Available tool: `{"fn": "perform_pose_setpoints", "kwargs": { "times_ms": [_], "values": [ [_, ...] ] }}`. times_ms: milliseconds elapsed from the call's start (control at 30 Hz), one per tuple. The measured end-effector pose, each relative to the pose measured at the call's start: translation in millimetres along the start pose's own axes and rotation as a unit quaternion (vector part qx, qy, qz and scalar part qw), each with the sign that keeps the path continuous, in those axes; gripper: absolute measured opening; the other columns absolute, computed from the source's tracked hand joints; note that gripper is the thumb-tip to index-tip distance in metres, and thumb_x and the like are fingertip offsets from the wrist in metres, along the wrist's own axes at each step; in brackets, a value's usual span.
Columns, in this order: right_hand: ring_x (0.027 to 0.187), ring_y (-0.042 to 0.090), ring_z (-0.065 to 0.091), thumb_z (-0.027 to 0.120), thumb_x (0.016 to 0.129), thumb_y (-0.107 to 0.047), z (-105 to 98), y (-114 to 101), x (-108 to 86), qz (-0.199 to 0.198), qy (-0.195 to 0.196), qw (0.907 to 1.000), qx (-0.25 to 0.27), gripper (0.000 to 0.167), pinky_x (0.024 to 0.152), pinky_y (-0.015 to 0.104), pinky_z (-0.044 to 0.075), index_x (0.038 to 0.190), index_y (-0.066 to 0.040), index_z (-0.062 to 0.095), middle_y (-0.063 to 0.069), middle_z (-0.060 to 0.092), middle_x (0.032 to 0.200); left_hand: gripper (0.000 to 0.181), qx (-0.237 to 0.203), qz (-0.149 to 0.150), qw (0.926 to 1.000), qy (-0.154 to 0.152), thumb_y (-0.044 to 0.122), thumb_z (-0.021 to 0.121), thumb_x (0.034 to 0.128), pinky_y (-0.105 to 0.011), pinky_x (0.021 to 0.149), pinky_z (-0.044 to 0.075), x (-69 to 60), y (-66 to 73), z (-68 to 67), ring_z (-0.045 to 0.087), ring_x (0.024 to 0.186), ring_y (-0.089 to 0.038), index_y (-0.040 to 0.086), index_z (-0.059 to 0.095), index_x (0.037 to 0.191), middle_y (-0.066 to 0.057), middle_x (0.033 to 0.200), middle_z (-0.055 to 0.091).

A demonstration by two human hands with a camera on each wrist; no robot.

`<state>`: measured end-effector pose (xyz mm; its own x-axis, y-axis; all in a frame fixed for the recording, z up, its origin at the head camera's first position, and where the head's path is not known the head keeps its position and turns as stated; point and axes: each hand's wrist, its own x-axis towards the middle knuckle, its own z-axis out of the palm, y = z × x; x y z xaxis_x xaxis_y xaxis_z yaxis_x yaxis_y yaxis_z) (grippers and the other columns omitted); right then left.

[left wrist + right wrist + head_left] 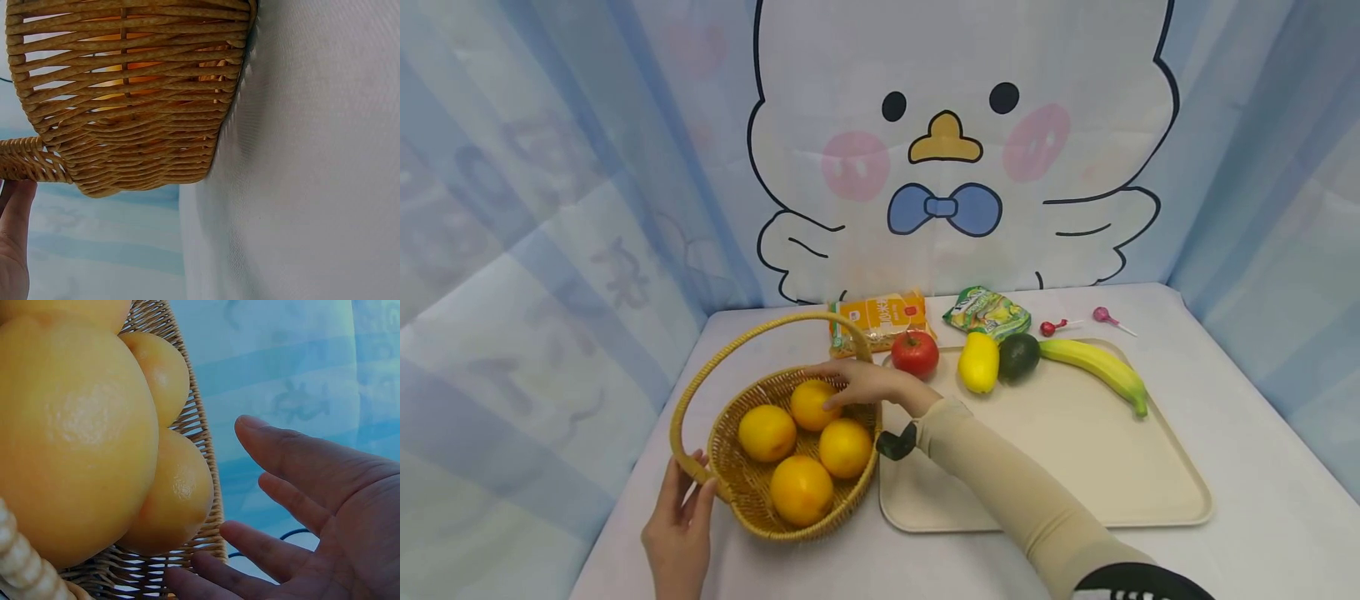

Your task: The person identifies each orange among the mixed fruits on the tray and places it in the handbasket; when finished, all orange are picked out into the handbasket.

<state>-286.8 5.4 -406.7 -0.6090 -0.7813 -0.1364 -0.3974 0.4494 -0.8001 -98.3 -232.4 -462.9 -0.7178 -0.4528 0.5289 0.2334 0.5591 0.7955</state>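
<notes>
A wicker basket [752, 523] with a tall arched handle stands at the left of the table, with several oranges [801, 490] inside. My left hand [681, 521] holds the near-left base of the handle between thumb and fingers; in the left wrist view a finger touches the handle [31, 159] from beneath. Over the far right rim of the basket reaches my right hand [868, 385], its fingertips by the farthest orange [814, 404]. In the right wrist view the right hand's fingers [300, 456] are spread and relaxed, apart from the oranges [172, 494].
A beige tray [1075, 492] lies to the right, under my right forearm. Along its far edge are a red apple [915, 354], a yellow fruit [979, 363], an avocado [1019, 357] and a banana [1097, 367]. Behind lie two packets [880, 321] and two lollipops [1101, 314].
</notes>
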Motion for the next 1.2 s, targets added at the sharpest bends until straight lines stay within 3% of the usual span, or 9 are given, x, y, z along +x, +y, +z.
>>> {"fn": "perform_pose_setpoints", "kwargs": {
  "times_ms": [367,667,767,900,1000,1067,1133,1200],
  "values": [
    [0.138,0.031,0.036,0.064,0.090,-0.022,-1.2,0.6,-3.4,0.001,-0.002,1.0000,0.004,0.063,0.119,0.045,0.033,0.146,-0.022,0.036,0.006,0.035,0.152,0.062,0.008,-0.016,0.9998,-0.002,0.001,0.065,0.0859,-0.001,0.085,0.049,-0.2,1.3,0.9,0.055,0.104,0.016,0.025,0.046,0.139,0.018,0.120,0.059],
    [0.139,0.029,0.035,0.061,0.092,-0.026,-5.4,-2.2,-12.0,0.002,-0.003,0.9999,0.014,0.059,0.119,0.047,0.033,0.146,-0.022,0.036,0.006,0.035,0.152,0.064,0.015,-0.027,0.9995,-0.008,0.003,0.063,0.0877,-0.001,0.085,0.049,1.3,-0.4,1.9,0.053,0.105,0.017,0.031,0.042,0.141,-0.006,0.127,0.062],
    [0.140,0.029,0.034,0.057,0.095,-0.029,-7.5,-2.3,-16.9,-0.005,-0.002,0.9999,0.016,0.055,0.119,0.046,0.032,0.146,-0.020,0.037,0.006,0.035,0.152,0.064,0.021,-0.031,0.9993,-0.008,0.005,0.064,0.0879,0.001,0.084,0.048,1.0,-0.4,2.4,0.052,0.105,0.019,0.032,0.041,0.141,-0.008,0.128,0.061],
    [0.142,0.024,0.030,0.054,0.095,-0.038,-11.3,-0.2,-26.6,0.010,-0.001,0.9998,0.016,0.054,0.120,0.048,0.030,0.145,-0.024,0.038,0.001,0.033,0.154,0.061,0.020,-0.028,0.9994,0.002,0.007,0.064,0.0884,0.001,0.087,0.046,0.3,4.3,3.5,0.049,0.110,0.019,0.029,0.041,0.141,-0.013,0.131,0.058],
    [0.143,0.020,0.027,0.053,0.095,-0.039,-16.4,0.6,-36.7,0.016,0.004,0.9998,0.012,0.053,0.120,0.049,0.028,0.145,-0.027,0.038,-0.002,0.033,0.154,0.060,0.051,-0.006,0.9984,0.024,0.010,0.064,0.0896,0.001,0.098,0.039,1.0,13.1,5.6,0.044,0.121,0.014,0.024,0.040,0.143,-0.013,0.138,0.052],
    [0.142,0.021,0.029,0.053,0.095,-0.038,-21.3,1.1,-44.8,0.010,0.010,0.9999,0.003,0.052,0.120,0.048,0.030,0.145,-0.026,0.039,-0.001,0.035,0.153,0.061,0.077,0.025,0.9956,0.046,0.011,0.064,0.0897,-0.003,0.109,0.032,2.4,21.5,7.9,0.041,0.130,0.005,0.020,0.038,0.144,-0.012,0.143,0.047],
    [0.141,0.022,0.032,0.052,0.096,-0.035,-26.5,0.8,-54.4,0.001,0.015,0.9999,-0.006,0.052,0.118,0.047,0.033,0.145,-0.023,0.039,0.001,0.037,0.152,0.060,0.094,0.068,0.9903,0.076,0.011,0.063,0.0894,-0.012,0.118,0.024,4.9,31.8,11.1,0.037,0.136,-0.005,0.015,0.039,0.144,-0.011,0.146,0.044],
    [0.138,0.026,0.037,0.052,0.097,-0.032,-32.0,0.1,-65.6,-0.009,0.020,0.9997,-0.006,0.050,0.116,0.047,0.037,0.144,-0.020,0.040,0.005,0.040,0.150,0.055,0.081,0.123,0.9835,0.105,0.015,0.061,0.0909,-0.028,0.125,0.019,8.7,44.1,16.2,0.034,0.140,-0.015,0.009,0.042,0.142,-0.013,0.146,0.043]
  ]
}}
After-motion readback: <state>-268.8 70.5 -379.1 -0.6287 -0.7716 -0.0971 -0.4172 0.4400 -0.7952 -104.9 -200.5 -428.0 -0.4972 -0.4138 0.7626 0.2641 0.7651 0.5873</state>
